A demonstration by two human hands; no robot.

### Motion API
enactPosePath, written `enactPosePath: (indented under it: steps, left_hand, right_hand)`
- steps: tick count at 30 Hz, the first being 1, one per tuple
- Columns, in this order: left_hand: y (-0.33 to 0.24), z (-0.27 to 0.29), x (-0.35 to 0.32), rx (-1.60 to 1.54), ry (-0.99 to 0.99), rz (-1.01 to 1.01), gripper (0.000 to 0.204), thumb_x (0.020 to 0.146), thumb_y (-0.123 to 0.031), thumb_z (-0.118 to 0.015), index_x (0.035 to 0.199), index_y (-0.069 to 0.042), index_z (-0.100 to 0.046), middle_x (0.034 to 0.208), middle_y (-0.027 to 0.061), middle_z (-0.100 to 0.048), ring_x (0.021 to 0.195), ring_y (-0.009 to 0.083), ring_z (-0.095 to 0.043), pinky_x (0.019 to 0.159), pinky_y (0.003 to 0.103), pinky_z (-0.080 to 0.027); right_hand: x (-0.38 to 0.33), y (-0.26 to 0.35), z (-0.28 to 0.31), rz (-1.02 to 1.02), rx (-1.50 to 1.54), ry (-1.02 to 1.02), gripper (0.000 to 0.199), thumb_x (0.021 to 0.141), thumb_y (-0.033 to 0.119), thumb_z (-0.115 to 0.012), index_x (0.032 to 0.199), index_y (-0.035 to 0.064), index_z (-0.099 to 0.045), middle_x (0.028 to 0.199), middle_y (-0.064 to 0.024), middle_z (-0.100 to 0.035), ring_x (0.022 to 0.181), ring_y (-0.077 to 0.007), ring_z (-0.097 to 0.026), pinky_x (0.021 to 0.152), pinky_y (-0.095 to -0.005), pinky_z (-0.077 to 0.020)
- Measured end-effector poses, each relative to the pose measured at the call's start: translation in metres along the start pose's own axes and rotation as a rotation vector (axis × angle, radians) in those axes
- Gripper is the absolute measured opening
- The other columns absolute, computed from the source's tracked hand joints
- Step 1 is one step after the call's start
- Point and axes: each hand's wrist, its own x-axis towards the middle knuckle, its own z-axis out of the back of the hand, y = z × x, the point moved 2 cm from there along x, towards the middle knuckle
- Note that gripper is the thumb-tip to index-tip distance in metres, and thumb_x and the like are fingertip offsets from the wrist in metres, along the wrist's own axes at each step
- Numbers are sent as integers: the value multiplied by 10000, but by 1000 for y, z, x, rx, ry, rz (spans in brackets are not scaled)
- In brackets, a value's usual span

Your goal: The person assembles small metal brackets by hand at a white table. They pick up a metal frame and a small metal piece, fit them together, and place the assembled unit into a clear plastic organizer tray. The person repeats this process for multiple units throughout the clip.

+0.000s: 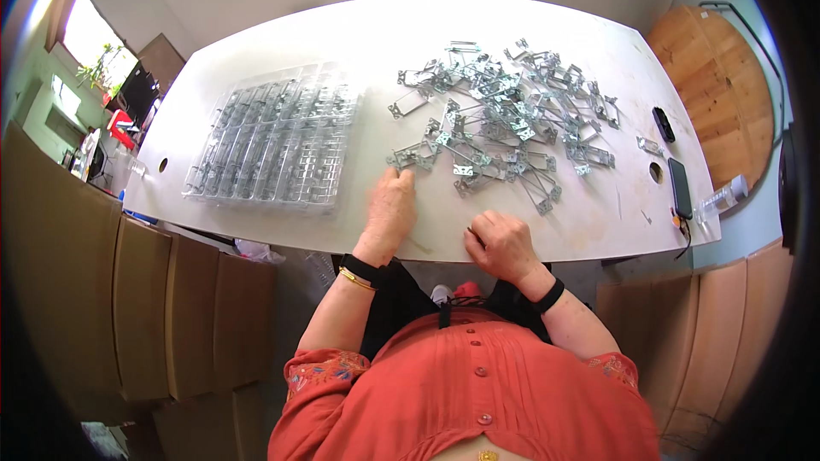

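A heap of small metal wire-and-plate clips (504, 119) is spread over the white table (376, 43). My left hand (390, 209) lies on the table with its fingertips touching the nearest clip (412, 156) at the heap's near-left edge. My right hand (500, 243) rests near the table's front edge, fingers curled around what looks like a thin metal piece, mostly hidden. A clear plastic tray (278, 137) filled with rows of the same clips sits to the left of my left hand.
Two dark phones (679, 188) (664, 124) and a clear bottle (724, 196) lie at the table's right end. A round wooden tabletop (726, 94) leans beyond it. Cardboard boxes (137, 307) stand left and right of my seat. Round holes (655, 172) pierce the table.
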Motion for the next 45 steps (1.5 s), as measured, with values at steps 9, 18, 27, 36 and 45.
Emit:
enactPosePath:
  steps: [9,18,27,36,45]
  left_hand:
    - [-19,5,-2,-78,6,-65,205,901,87,-603,1072,-16,-648,1119,228,-684,1096,463,-686,934,546,-579]
    - [-50,31,-21,-87,-42,-148,204,923,65,-586,1108,-7,-634,1144,210,-642,1130,433,-652,953,515,-572]
    - [-32,50,-69,-51,75,-126,148,945,12,-674,1081,30,-619,1112,239,-621,1092,450,-658,921,527,-563]
    - [-21,45,-85,-19,-16,-19,356,945,-175,-839,1152,33,-637,1192,239,-660,1135,441,-669,970,516,-571]
    - [-8,37,-89,46,-35,-59,305,913,10,-688,1214,27,-644,1255,232,-688,1162,443,-661,1033,502,-553]
  right_hand:
    - [-1,0,-2,-19,1,32,184,944,174,-774,879,108,-614,810,-93,-624,719,-330,-687,650,-470,-542]
    - [1,3,1,-32,5,41,188,933,150,-790,860,102,-624,810,-101,-627,711,-347,-678,639,-471,-541]
    - [3,6,3,-50,10,46,195,946,164,-790,867,101,-622,824,-113,-631,700,-363,-672,634,-484,-543]
    - [3,5,2,-41,0,47,194,940,164,-795,868,105,-625,823,-109,-621,691,-360,-662,621,-486,-530]
    - [0,3,0,-39,-8,36,197,945,166,-797,871,106,-625,818,-105,-619,682,-358,-660,608,-481,-527]
